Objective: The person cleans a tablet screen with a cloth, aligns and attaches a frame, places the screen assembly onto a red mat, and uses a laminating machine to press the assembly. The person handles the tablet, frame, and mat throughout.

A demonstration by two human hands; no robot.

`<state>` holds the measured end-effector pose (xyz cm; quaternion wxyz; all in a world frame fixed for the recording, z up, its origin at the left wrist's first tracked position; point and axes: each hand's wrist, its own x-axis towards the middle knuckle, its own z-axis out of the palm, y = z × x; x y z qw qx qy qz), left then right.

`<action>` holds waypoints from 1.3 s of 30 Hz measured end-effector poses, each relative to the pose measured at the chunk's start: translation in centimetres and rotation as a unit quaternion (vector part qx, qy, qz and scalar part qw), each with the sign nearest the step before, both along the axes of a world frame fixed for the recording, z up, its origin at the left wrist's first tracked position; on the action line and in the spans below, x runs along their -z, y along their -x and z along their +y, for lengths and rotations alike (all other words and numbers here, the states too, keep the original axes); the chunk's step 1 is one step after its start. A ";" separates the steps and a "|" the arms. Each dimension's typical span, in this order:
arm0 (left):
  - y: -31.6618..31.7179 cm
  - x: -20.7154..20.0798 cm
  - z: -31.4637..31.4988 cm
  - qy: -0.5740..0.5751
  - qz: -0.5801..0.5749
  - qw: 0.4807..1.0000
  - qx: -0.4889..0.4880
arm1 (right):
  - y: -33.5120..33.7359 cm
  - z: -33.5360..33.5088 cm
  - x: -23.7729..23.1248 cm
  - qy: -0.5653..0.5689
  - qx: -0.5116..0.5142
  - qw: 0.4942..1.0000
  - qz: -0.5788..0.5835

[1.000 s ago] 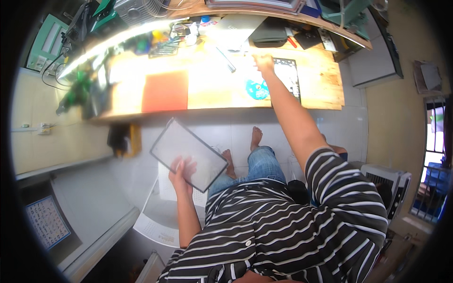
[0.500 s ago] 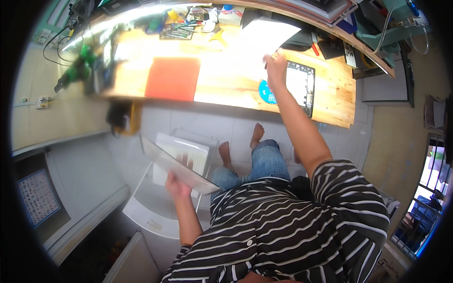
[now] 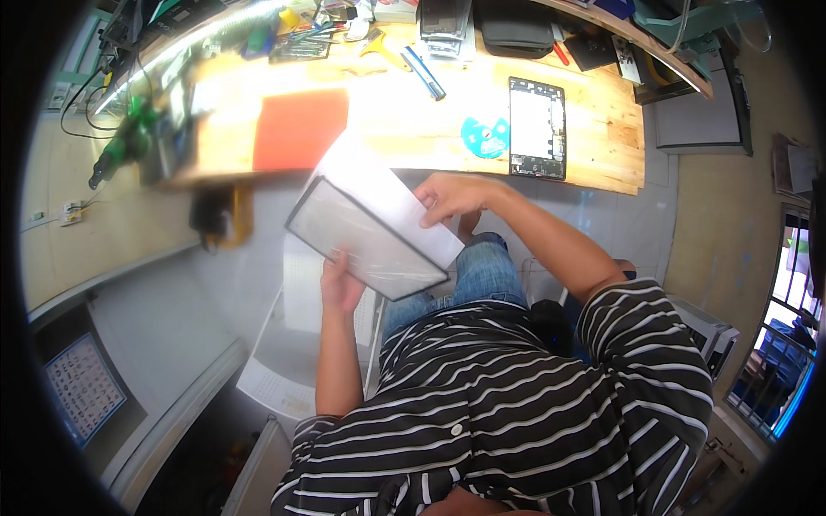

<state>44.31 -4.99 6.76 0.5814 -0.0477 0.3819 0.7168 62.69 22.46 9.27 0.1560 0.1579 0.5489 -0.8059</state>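
Note:
My left hand (image 3: 341,284) grips the lower edge of a flat rectangular panel with a dark frame (image 3: 361,239), held above my lap. A white sheet (image 3: 391,199) lies along the panel's far side, and my right hand (image 3: 453,196) pinches its right end. On the wooden workbench (image 3: 602,146) beyond lie an opened tablet with its dark inner frame showing (image 3: 537,127), a blue disc (image 3: 484,136) and an orange-red mat (image 3: 300,127).
Hand tools and small parts crowd the back of the bench (image 3: 344,30), with a dark pouch (image 3: 514,26) among them. A green drill (image 3: 125,146) hangs at the bench's left end. White trays (image 3: 297,361) stand on the floor left of my knees.
My right hand left the bench with the white sheet and came down to the panel. My left hand raised the panel and turned it flat toward me.

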 end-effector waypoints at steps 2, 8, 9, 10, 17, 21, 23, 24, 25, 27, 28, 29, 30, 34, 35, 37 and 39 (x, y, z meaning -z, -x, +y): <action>0.2 -0.1 -0.7 -0.008 0.027 1.000 0.001 | 0.4 2.8 2.5 -0.122 0.037 0.989 -0.078; 1.2 -1.0 -3.7 -0.072 0.013 0.997 0.004 | -1.2 10.7 11.8 -0.688 0.303 0.592 -0.289; 1.3 -1.1 -4.0 -0.081 0.005 0.997 -0.001 | -1.8 11.1 13.1 -0.728 0.307 0.565 -0.237; 1.2 -1.2 -4.2 -0.090 -0.003 0.996 -0.007 | -2.5 11.8 14.0 -0.732 0.279 0.582 -0.216; 1.4 -1.5 -4.5 -0.092 0.002 0.995 -0.025 | -4.3 14.9 14.4 -0.669 0.302 0.672 -0.099; 2.2 -1.5 -4.9 -0.097 0.000 0.995 -0.021 | -5.9 15.1 12.0 -0.497 0.504 0.699 -0.102; 2.4 -1.8 -5.1 -0.125 0.003 0.992 -0.008 | -7.1 14.3 10.6 -0.298 0.613 0.723 -0.117; 2.5 -1.9 -5.1 -0.152 0.009 0.988 -0.004 | -7.7 14.1 10.0 -0.195 0.651 0.728 -0.091; 2.5 -2.1 -5.1 -0.135 0.009 0.991 -0.008 | -8.6 13.7 9.5 -0.095 0.650 0.749 -0.085; 2.6 -2.4 -4.8 -0.164 -0.005 0.986 0.018 | -10.2 13.1 9.0 -0.071 0.672 0.731 -0.093; 2.7 -2.5 -4.5 -0.175 -0.008 0.984 0.028 | -11.0 12.9 9.0 -0.065 0.689 0.713 -0.111; 2.7 -2.7 -4.3 -0.172 -0.007 0.985 0.030 | -11.8 12.9 9.0 -0.069 0.688 0.713 -0.114; 2.8 -2.9 -4.0 -0.166 -0.004 0.986 0.030 | -12.6 12.9 9.1 -0.069 0.684 0.717 -0.115; 3.1 -3.7 -3.1 -0.167 0.010 0.984 0.057 | -14.7 12.4 10.1 -0.096 0.669 0.717 -0.171; 3.2 -3.9 -2.9 -0.172 0.010 0.983 0.060 | -14.9 12.3 10.3 -0.094 0.676 0.711 -0.171; 3.2 -4.3 -2.7 -0.175 0.010 0.982 0.065 | -15.2 12.0 10.4 -0.074 0.699 0.704 -0.107; 3.3 -4.5 -2.8 -0.182 0.003 0.980 0.078 | -15.5 11.6 10.2 -0.029 0.720 0.691 -0.058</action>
